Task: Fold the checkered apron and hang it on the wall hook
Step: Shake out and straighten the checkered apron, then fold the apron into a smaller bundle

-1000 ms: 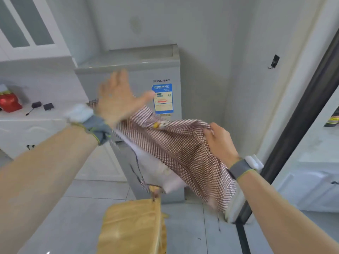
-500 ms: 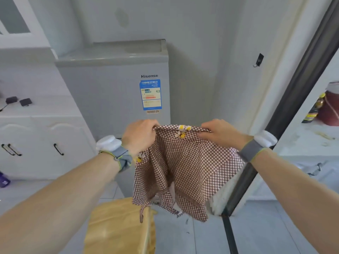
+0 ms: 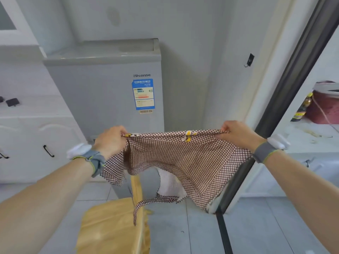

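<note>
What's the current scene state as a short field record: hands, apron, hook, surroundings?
left hand: grips one end of the apron's top edge
right hand: pinches the other end of that edge
brown-and-white checkered fabric apron: stretched between both hands, hanging unevenly, not neatly folded
tie strap: dangles in front of the stool
small black wall hook: on the white wall above the right hand, nothing on it
grey Hisense appliance: behind the apron
light wooden stool: on the floor below
</note>
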The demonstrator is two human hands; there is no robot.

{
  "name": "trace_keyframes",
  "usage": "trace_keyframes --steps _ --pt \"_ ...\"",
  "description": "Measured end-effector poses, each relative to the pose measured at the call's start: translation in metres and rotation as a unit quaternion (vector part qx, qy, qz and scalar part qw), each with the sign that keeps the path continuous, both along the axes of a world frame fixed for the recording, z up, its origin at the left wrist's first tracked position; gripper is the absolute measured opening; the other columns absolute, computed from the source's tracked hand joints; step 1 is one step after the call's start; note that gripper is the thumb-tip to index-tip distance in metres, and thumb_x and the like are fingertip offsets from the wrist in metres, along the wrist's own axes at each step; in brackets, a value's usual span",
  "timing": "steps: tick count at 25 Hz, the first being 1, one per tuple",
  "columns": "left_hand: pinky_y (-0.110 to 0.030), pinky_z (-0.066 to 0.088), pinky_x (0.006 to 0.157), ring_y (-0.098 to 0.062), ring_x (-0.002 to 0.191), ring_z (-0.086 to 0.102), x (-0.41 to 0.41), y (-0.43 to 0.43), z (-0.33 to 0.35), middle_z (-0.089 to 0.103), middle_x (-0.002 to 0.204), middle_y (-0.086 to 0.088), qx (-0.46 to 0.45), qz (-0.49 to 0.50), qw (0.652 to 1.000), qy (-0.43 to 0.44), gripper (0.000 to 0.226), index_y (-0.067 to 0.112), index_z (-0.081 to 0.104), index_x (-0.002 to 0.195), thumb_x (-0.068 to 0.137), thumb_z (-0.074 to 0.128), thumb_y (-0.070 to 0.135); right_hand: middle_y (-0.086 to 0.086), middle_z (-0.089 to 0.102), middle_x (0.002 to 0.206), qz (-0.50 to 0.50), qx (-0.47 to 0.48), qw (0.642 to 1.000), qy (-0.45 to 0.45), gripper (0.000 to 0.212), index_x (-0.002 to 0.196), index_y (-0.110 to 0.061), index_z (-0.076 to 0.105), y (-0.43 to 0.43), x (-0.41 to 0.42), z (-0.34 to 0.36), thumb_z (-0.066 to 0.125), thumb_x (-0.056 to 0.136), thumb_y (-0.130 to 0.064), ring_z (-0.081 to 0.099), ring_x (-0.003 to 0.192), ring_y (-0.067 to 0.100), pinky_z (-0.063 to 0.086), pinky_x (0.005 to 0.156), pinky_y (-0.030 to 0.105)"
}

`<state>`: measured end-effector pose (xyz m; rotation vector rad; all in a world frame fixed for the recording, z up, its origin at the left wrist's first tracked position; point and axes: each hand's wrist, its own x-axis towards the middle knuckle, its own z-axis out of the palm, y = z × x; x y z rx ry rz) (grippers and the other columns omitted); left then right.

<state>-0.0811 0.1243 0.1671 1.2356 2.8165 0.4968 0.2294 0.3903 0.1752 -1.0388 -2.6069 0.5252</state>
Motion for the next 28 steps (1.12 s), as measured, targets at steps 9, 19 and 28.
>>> trace_keyframes --steps 9,19,28 --pt "-0.04 0.047 0.081 -0.037 0.102 0.061 -0.01 -0.005 0.019 0.068 0.109 -0.012 0.019 0.004 0.999 0.039 0.02 0.021 0.068 0.1 0.092 0.053 0.032 0.017 0.058 0.071 -0.116 -0.147 0.976 0.109 0.043 0.082 0.012 0.064 0.026 0.016 -0.024 0.062 0.091 -0.03 0.054 0.067 0.023 0.04 0.054 0.028" --pt "-0.038 0.047 0.072 -0.031 0.084 0.057 -0.017 -0.019 0.039 0.066 0.09 -0.01 0.0 0.002 0.999 0.038 0.026 0.019 0.063 0.079 0.09 0.054 0.04 0.011 0.074 0.098 0.01 -0.262 0.964 0.041 0.02 0.095 -0.008 0.071 0.033 0.035 -0.018 0.072 0.084 -0.025 0.07 0.09 0.025 0.054 0.086 0.039" --pt "-0.037 0.047 0.079 -0.025 0.095 0.058 -0.008 -0.014 0.035 0.06 0.093 0.003 -0.019 -0.036 0.999 -0.001 0.018 0.03 0.062 0.084 0.083 0.063 0.047 -0.001 0.07 0.071 -0.168 -0.323 0.863 0.35 0.023 0.084 -0.003 0.068 0.03 0.039 -0.016 0.063 0.091 -0.023 0.068 0.073 0.015 0.053 0.067 0.03"
